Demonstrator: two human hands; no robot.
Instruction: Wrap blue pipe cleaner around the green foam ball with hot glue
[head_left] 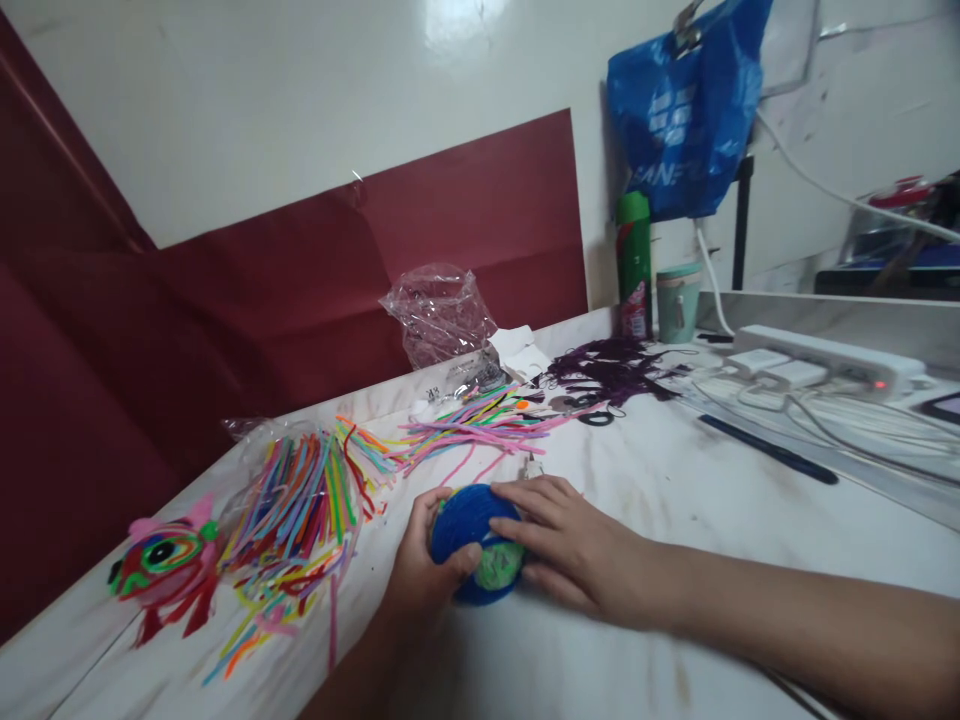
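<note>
A round blue ball (469, 520) with a green patch is held just above or on the white table near the middle of the view; I cannot tell whether it touches the tabletop. My left hand (424, 565) grips it from the left, thumb across the front and fingers behind. From the right, my right hand (562, 535) presses its fingers against the ball's top and side. Beyond the hands, colourful fuzzy pipe cleaners (480, 430) lie in a loose heap. The undersides of the ball and some fingertips are hidden.
More pipe cleaners (300, 495) and a colourful fuzzy animal figure (169, 565) are at left. Behind are dark purple threads (607, 370), a clear plastic bag (439, 315), a green spray can (634, 265) and a lidded cup (679, 305). A power strip (832, 360) with cables sits right.
</note>
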